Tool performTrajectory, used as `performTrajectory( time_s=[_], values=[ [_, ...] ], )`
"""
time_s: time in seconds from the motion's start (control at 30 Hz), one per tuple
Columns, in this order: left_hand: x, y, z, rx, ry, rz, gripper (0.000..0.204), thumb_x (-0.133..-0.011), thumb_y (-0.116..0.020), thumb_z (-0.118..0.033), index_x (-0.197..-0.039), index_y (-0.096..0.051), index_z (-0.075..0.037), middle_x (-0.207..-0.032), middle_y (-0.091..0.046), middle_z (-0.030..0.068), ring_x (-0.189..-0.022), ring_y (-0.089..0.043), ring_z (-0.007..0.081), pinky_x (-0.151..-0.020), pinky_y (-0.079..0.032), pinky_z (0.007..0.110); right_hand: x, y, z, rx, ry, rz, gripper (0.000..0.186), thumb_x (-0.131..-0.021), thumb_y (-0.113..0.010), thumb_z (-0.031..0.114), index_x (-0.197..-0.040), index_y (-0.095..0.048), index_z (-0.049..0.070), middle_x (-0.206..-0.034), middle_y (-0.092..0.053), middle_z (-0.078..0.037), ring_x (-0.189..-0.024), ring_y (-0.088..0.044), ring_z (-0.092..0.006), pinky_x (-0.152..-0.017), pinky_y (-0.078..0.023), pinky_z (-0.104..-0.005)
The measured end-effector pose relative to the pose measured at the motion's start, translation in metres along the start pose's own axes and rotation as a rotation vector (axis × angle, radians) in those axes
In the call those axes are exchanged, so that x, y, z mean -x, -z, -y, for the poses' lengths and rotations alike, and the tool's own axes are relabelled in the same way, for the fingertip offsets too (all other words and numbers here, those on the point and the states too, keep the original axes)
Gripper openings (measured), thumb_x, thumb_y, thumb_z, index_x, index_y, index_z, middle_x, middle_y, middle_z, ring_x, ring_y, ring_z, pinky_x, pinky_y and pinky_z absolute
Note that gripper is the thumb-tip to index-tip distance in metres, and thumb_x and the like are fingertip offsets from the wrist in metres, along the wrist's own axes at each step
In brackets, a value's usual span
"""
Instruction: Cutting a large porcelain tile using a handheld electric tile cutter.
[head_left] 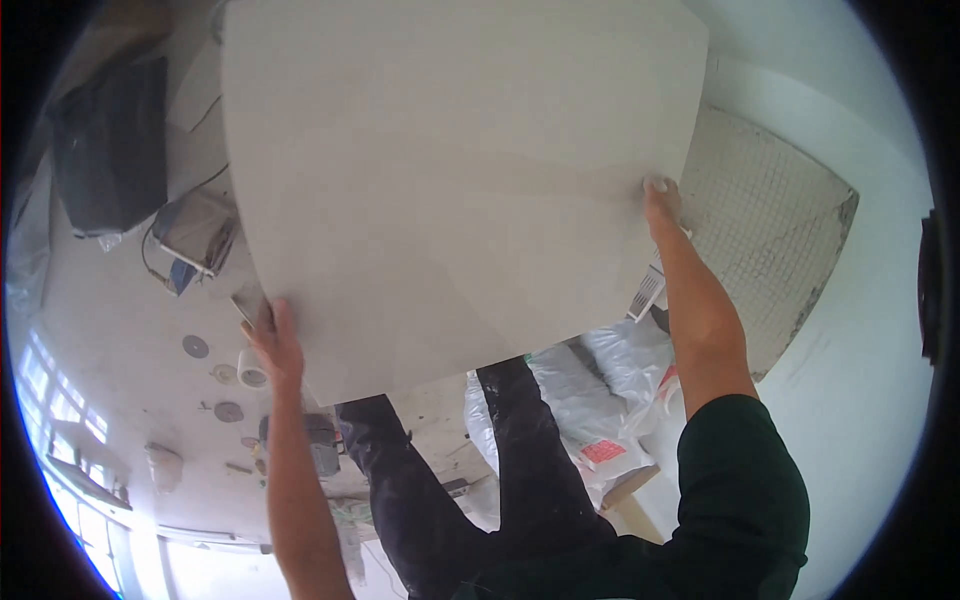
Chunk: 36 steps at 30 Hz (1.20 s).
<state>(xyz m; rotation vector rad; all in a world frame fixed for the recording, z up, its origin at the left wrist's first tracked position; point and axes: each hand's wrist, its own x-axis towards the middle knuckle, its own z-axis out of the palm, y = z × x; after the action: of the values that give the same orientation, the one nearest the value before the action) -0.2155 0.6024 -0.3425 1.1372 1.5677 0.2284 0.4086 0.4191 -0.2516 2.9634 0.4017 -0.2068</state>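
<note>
A large, flat, pale beige tile (450, 190) fills the upper middle of the view, tilted in front of my body and legs. Gripping its left edge near the lower corner is my left hand (280, 340), with the thumb on the face and the fingers mostly out of sight. Higher up on the opposite edge, my right hand (662, 205) has its thumb against the face; its other fingers are hidden behind. The tile covers much of the floor beyond it.
Against the white wall at right leans a panel with a gridded face (765, 215). White sacks (590, 400) lie beside my legs. Floor items at left include a dark bag-like bundle (112, 148), a grey disc (195, 346), a white roll (252, 368) and a pale plastic bag (165, 465).
</note>
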Motion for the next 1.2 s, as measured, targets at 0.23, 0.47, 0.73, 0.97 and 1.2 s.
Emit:
performTrajectory(
  time_s=[0.23,0.47,0.73,0.97,1.2],
  values=[
    [-0.065,-0.007,-0.047,-0.026,-0.012,-0.063,0.044,-0.096,-0.059,-0.032,-0.118,-0.062,0.006,-0.105,-0.068,0.0095,-0.092,-0.059,0.0163,-0.083,-0.047,0.031,-0.033,-0.029,-0.11,-0.179,-0.215,0.139,0.084,-0.085,-0.061,0.062,-0.132,-0.049,-0.007,-0.132,-0.054,-0.026,-0.123,-0.053,-0.0344,-0.102,-0.042,-0.0419],
    [-0.069,-0.014,-0.069,-0.241,-0.014,-0.134,0.054,-0.089,-0.068,-0.038,-0.119,-0.061,0.007,-0.11,-0.066,0.0114,-0.097,-0.06,0.0173,-0.085,-0.047,0.033,-0.028,-0.019,-0.121,-0.558,-0.227,0.252,0.074,-0.084,-0.066,0.058,-0.115,-0.059,-0.009,-0.113,-0.06,-0.018,-0.101,-0.055,-0.0228,-0.09,-0.044,-0.0358],
    [-0.049,-0.018,-0.055,-0.071,0.045,-0.197,0.052,-0.086,-0.07,-0.039,-0.113,-0.066,0.005,-0.104,-0.067,0.0106,-0.092,-0.061,0.0174,-0.082,-0.049,0.033,-0.019,-0.032,-0.145,-0.837,-0.223,0.333,0.074,-0.085,-0.067,0.055,-0.123,-0.057,-0.008,-0.116,-0.061,-0.014,-0.101,-0.056,-0.0215,-0.091,-0.044,-0.0347],
    [0.071,0.004,-0.057,-0.138,0.146,-0.201,0.046,-0.088,-0.069,-0.037,-0.105,-0.068,0.006,-0.093,-0.069,0.0099,-0.084,-0.061,0.0151,-0.076,-0.049,0.032,0.062,0.04,-0.25,-0.786,-0.331,0.335,0.066,-0.093,-0.057,0.052,-0.124,-0.059,-0.005,-0.116,-0.063,-0.013,-0.105,-0.059,-0.0232,-0.094,-0.045,-0.035],
    [0.156,0.034,-0.105,-0.274,0.293,-0.121,0.044,-0.086,-0.07,-0.033,-0.101,-0.069,0.008,-0.087,-0.071,0.0116,-0.08,-0.063,0.0173,-0.075,-0.05,0.035,0.144,0.137,-0.309,-0.649,-0.47,0.345,0.066,-0.095,-0.054,0.049,-0.134,-0.051,-0.005,-0.127,-0.057,-0.012,-0.113,-0.053,-0.0219,-0.101,-0.038,-0.0333]
  ],
)
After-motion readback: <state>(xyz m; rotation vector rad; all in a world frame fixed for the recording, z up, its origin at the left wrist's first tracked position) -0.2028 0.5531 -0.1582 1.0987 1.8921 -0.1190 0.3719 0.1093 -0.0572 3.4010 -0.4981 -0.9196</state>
